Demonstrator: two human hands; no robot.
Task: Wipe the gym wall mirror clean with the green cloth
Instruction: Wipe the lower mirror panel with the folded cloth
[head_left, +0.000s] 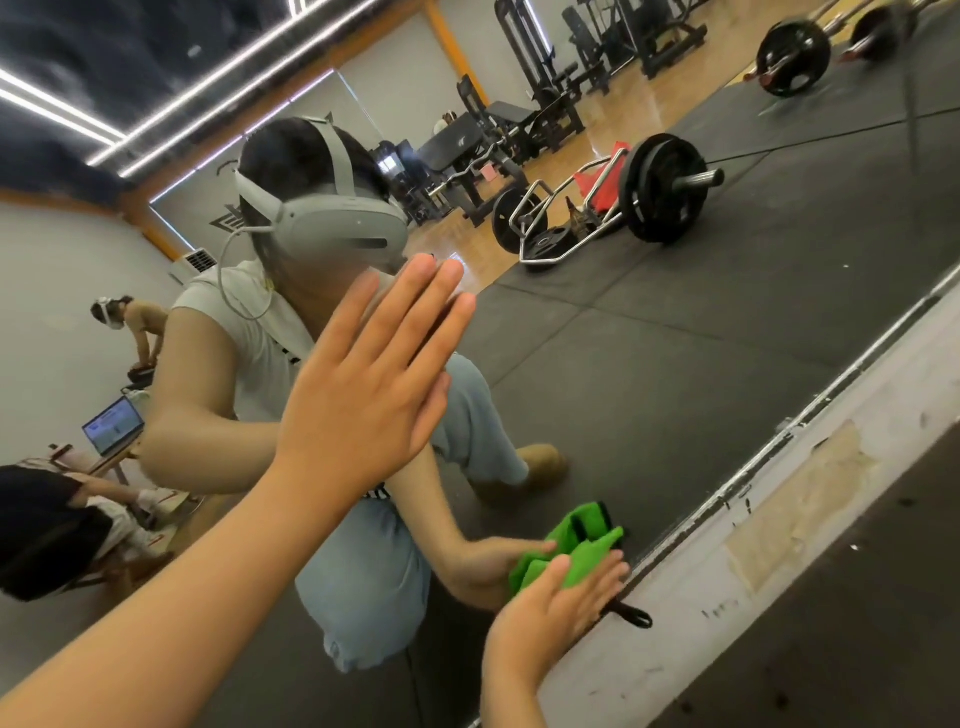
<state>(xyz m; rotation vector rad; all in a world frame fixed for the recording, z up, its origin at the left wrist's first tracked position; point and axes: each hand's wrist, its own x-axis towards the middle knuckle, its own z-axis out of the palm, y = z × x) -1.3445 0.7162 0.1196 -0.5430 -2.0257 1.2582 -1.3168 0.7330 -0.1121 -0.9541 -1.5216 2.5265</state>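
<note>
The mirror (675, 364) fills our view. Low down on it, just above its bottom edge and to the right, sits the green cloth (576, 564). Our right hand (558, 603) presses the cloth to the glass with straight fingers, not clenched round it. Our left hand (363, 389) lies flat and released on the glass higher up and to the left, holding nothing.

To wipe well, we judge that the whole palm should bear on the cloth, with overlapping strokes along the bottom edge. The bracing hand should come off the glass, since it may leave prints.

We count one mirror, one cloth and two hands. A black loop (631, 616) hangs from the cloth, and one laptop (111, 426) shows in the reflection.
</note>
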